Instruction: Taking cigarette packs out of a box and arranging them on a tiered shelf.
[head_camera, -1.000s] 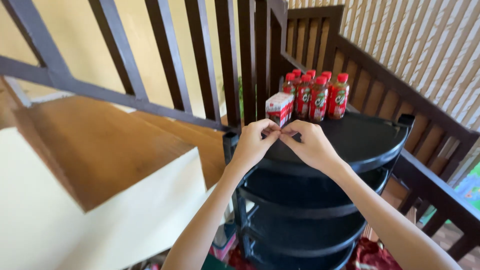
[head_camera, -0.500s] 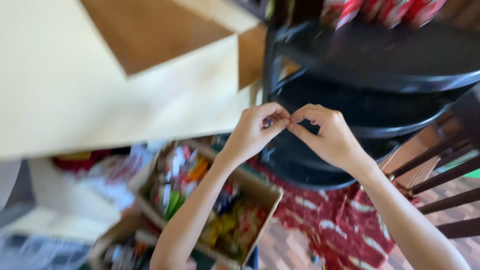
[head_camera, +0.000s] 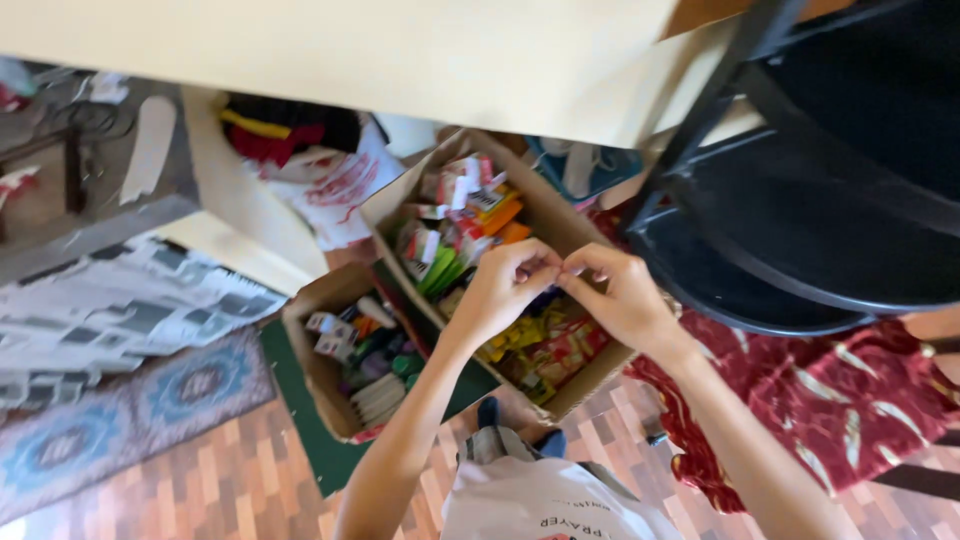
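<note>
In the head view, the left hand (head_camera: 503, 290) and right hand (head_camera: 628, 300) meet fingertip to fingertip above the open brown cardboard box of colourful packets (head_camera: 560, 225). Each grip is pinched on something too small to make out. The black round tiered rack (head_camera: 850, 250) is cut off at right.

Left hand (head_camera: 503, 290) and right hand (head_camera: 622, 297) pinch fingertips together.

Whatever the left hand (head_camera: 503, 290) and right hand (head_camera: 622, 298) pinch between their fingertips is too small to tell. The black rack (head_camera: 820, 200) runs off the right edge
</note>
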